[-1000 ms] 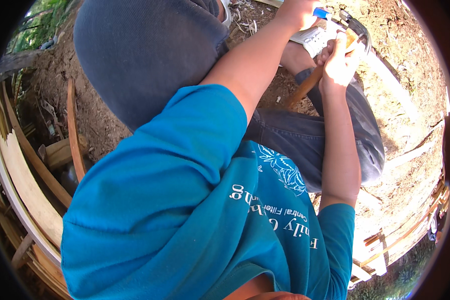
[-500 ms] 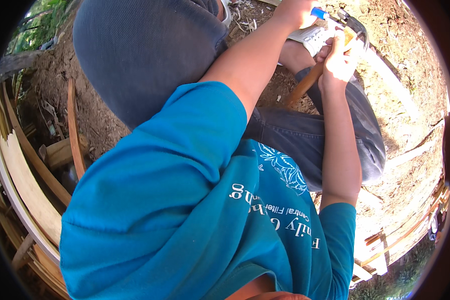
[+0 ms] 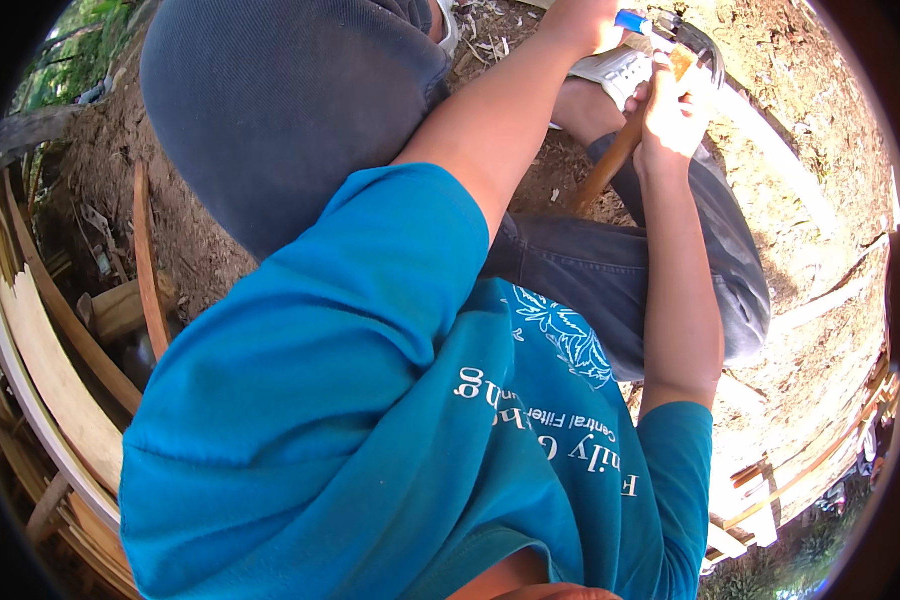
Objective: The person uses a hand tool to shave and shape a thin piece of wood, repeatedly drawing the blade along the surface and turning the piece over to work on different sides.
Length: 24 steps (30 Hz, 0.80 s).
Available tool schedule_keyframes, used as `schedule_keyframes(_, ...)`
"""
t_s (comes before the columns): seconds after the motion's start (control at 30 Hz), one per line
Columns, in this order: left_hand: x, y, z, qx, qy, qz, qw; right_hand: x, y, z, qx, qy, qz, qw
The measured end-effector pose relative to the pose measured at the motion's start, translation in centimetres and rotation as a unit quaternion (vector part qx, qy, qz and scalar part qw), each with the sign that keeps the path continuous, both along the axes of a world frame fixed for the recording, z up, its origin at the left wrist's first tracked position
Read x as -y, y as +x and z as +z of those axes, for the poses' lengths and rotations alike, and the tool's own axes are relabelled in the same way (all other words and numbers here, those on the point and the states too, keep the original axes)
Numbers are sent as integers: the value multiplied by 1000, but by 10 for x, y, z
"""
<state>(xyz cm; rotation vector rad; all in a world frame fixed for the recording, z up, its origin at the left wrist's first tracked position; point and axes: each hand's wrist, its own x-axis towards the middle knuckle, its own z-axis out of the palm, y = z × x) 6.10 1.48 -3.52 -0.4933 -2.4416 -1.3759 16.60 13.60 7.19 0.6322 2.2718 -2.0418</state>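
Observation:
At the top right, my right hand (image 3: 673, 118) is closed round a hammer (image 3: 613, 165) close to its head. The wooden handle slants down toward my leg, and the dark metal head (image 3: 708, 52) sticks out past my fingers. My left hand (image 3: 592, 27), partly cut off by the upper edge, grips a small blue-ended tool (image 3: 631, 20) pointing at the hammer's head. Its exact kind cannot be made out. Strong sunlight washes out where the tool and the hammer come together.
My bent legs in dark trousers (image 3: 290, 110) flank the work, with a white shoe (image 3: 615, 75) just behind the hammer. Wood shavings (image 3: 490, 47) litter the dirt. Long planks (image 3: 55, 360) lie at the left, and more wood strips (image 3: 795, 495) at the lower right.
Both hands, the hammer and the blue-ended tool have shifted very slightly left and up in the picture. Both grips stay the same.

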Motion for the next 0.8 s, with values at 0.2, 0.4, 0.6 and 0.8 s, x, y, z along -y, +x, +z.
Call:
schedule_keyframes(0.2,2,1,7,-8,43,-14,999,-2,-4,2,34,-113,-7,993)
schedule_keyframes(0.4,1,-4,1,36,22,3,999,2,-10,-2,112,-109,19,988)
schedule_keyframes(0.6,4,-2,13,1,17,-16,1000,-2,-12,-2,111,-119,-3,987)
schedule_keyframes(0.8,0,-3,8,14,-9,-8,1000,1,-13,-7,66,-153,-79,983)
